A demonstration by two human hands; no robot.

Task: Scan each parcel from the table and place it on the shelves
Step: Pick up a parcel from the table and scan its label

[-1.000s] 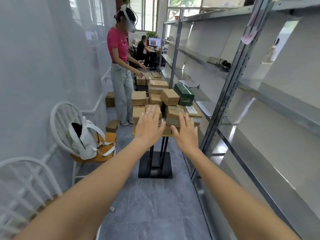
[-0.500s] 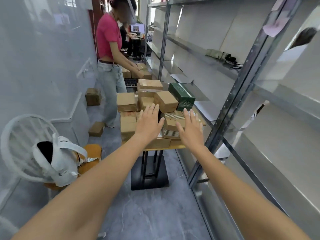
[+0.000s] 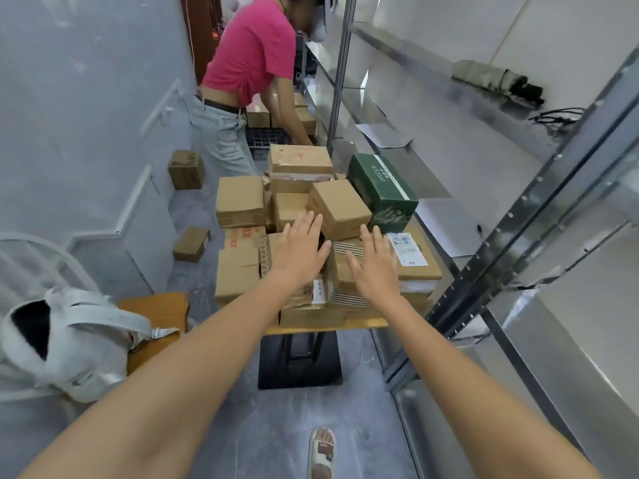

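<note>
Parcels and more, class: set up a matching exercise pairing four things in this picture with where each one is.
Things:
1. green box
2. umbrella
3. bag
4. striped parcel

Places:
A. on the chair at left
B. on an upper shelf
C. under the right hand
D. at the table's right, far side

Pairs: 1-D, 2-B, 3-A, 4-C

brown cardboard parcels [image 3: 340, 209] heaped on table [image 3: 345, 329]; steel shelves [image 3: 449, 133] beside
</note>
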